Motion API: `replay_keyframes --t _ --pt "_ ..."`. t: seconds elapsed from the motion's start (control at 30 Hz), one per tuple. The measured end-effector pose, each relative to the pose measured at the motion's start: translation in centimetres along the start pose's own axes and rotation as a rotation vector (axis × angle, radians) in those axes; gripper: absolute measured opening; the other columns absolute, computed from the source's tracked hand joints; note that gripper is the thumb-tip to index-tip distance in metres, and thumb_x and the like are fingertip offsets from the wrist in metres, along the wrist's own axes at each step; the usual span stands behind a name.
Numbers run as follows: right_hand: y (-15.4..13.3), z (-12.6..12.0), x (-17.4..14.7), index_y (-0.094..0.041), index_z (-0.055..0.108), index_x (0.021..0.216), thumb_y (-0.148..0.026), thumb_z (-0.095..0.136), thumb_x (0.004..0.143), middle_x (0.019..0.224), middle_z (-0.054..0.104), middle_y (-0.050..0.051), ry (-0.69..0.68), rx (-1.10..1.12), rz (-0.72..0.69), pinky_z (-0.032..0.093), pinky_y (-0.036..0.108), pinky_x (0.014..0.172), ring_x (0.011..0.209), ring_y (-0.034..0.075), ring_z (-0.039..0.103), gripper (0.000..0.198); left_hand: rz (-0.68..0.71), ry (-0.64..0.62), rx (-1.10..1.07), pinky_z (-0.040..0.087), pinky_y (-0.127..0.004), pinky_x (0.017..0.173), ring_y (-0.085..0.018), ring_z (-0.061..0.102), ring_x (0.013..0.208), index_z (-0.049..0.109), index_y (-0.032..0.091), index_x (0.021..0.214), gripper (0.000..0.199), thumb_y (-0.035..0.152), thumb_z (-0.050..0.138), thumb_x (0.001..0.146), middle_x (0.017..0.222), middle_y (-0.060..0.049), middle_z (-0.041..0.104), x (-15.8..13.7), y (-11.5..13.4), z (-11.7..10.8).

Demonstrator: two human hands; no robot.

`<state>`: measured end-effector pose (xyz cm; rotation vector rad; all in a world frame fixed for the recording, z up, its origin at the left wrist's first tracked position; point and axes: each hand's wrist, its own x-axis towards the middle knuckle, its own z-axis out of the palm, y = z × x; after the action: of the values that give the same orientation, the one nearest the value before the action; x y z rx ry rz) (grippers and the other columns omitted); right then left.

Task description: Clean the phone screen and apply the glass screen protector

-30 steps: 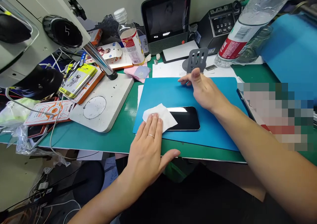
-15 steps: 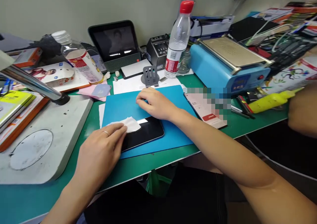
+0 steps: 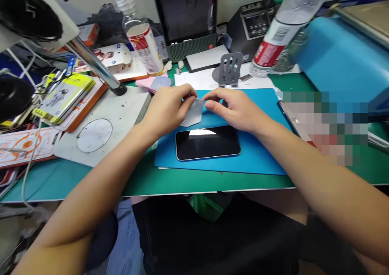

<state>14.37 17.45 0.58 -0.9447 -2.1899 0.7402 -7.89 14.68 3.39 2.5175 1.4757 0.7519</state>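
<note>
A dark-screened phone (image 3: 208, 143) lies flat, face up, on a blue mat (image 3: 261, 153), with a bright reflection along its far edge. Just beyond the phone, my left hand (image 3: 170, 107) pinches a small white wipe (image 3: 193, 115) between thumb and fingers. My right hand (image 3: 235, 108) meets it from the other side, its curled fingertips closed at the wipe's right corner. Both hands are over the mat, and the wipe hangs apart from the phone.
A grey stand (image 3: 230, 69), a red-labelled bottle (image 3: 278, 40) and a smart display (image 3: 188, 20) stand behind the mat. To the right are a partly blurred phone (image 3: 299, 121) and a blue machine (image 3: 334, 60). A lamp base (image 3: 127, 109) and stacked boxes (image 3: 65, 99) are at left.
My left hand has lifted the wipe off the phone screen and moved it beyond the phone. My right hand has come to the wipe's corner. The camera view has turned left.
</note>
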Motion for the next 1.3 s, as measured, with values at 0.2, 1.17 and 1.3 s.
replay_keyframes --t 0.2,1.17,1.3 --pt "-1.1 -0.1 -0.1 -0.026 0.07 0.086 -0.042 0.061 0.094 0.083 0.072 0.004 0.029 -0.108 0.062 0.045 0.039 0.069 0.075 0.023 0.062 0.02 0.046 -0.048 -0.048 0.051 -0.029 0.079 -0.017 0.068 0.091 0.069 0.018 0.117 0.024 0.015 0.054 0.099 0.105 -0.005 0.074 -1.4 -0.4 -0.1" --pt "-3.1 2.0 -1.7 -0.021 0.07 0.123 -0.064 0.076 0.076 0.118 0.068 0.017 -0.432 -0.366 -0.269 0.054 0.05 0.076 0.102 0.038 0.065 0.064 0.049 0.072 -0.017 0.054 -0.04 0.093 -0.023 0.066 0.101 0.067 0.019 0.102 0.034 0.009 0.036 0.092 0.104 -0.005 0.068 -3.8 -0.6 -1.7" --pt "-3.3 1.8 -1.6 -0.021 0.067 0.125 -0.058 0.077 0.075 0.12 0.065 0.016 -0.361 -0.307 -0.255 0.056 0.049 0.077 0.102 0.036 0.066 0.063 -0.005 0.126 -0.186 0.054 -0.039 0.094 -0.022 0.066 0.1 0.064 0.021 0.106 0.035 0.022 0.029 0.101 0.105 -0.007 0.069 -4.2 -1.0 -1.4"
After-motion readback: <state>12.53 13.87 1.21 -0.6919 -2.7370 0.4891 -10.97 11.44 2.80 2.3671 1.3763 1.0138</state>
